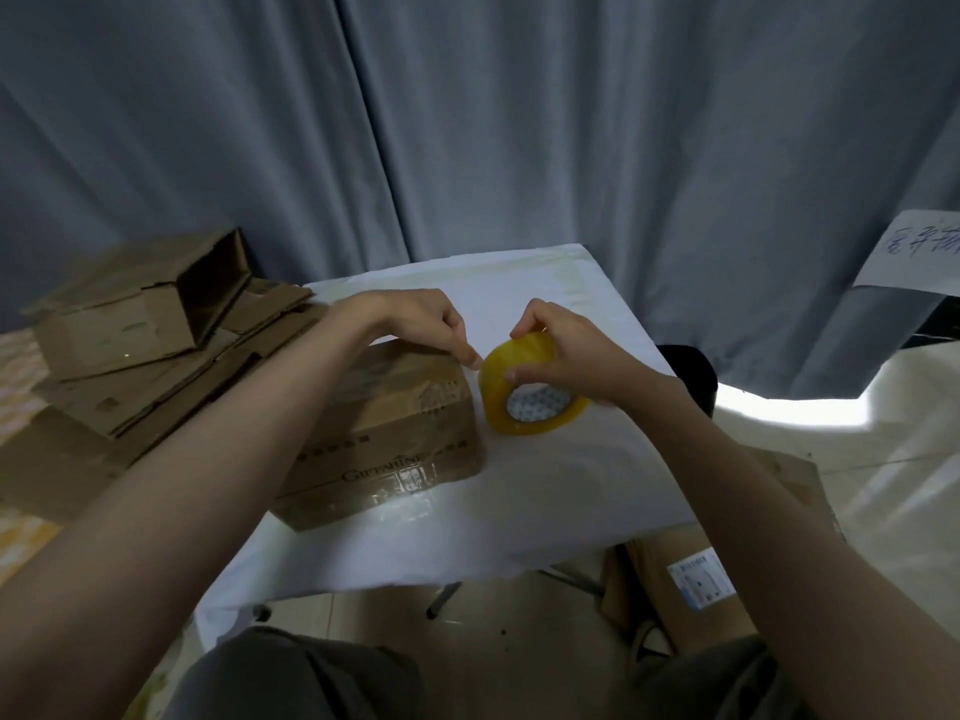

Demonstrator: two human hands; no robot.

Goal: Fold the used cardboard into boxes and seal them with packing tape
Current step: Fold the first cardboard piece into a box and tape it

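My left arm: reaches forward from the lower left, forearm passing over the box, wrist bent down.
My left hand (415, 324): hovers at the box's far right corner, fingers curled, thumb and forefinger pinched together right beside the tape roll; I cannot tell whether a tape end lies between them.
My right arm: comes in from the lower right across the table edge.
My right hand (566, 350): grips the tape roll from above, thumb on its near face, fingers wrapped over the far rim.
Tape roll (530, 389): yellowish, tilted, its core facing me, held just right of the box above the table.
Box (384, 439): folded, printed, lying on the left part of the white table (545, 485), clear tape on its near face.
Flattened cardboard (145, 345): stacked left of the table.
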